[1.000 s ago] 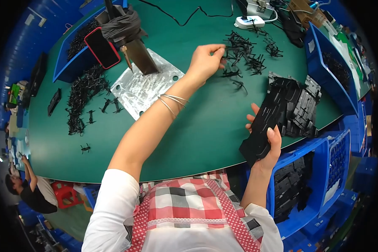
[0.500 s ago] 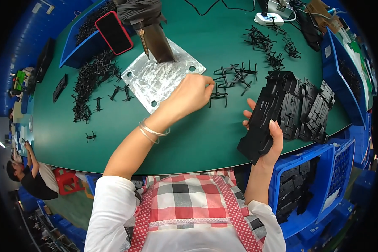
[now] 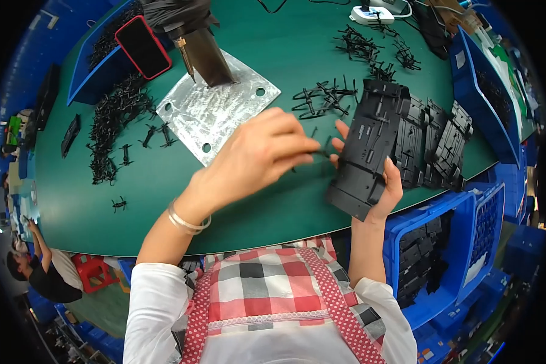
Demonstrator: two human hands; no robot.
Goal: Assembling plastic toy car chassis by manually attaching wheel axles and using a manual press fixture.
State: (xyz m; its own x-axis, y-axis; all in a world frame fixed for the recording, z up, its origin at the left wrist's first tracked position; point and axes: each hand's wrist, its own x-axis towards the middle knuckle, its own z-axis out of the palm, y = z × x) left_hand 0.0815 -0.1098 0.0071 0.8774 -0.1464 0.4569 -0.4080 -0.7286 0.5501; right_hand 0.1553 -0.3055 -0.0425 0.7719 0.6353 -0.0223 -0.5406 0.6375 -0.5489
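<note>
My right hand holds a long black moulded plastic housing, tilted above the table, with the thumb on one side and fingers behind it. My left hand, with silver bangles on its wrist, is closed in a pinch beside the housing. A small black plastic clip shows at its fingertips, smeared by motion. Just beyond lies a loose cluster of similar spindly black clips. More black housings rest on the table to the right of my right hand.
A metal plate lies under a machine head with a pointed brass-coloured tip. A phone in a red case leans on a blue bin. Heaped clips lie left. A blue crate of housings stands below the table's right edge.
My left hand has lifted a clip off the table and brought it right, toward the housing. My right hand still holds the housing. The whole view has shifted slightly.
</note>
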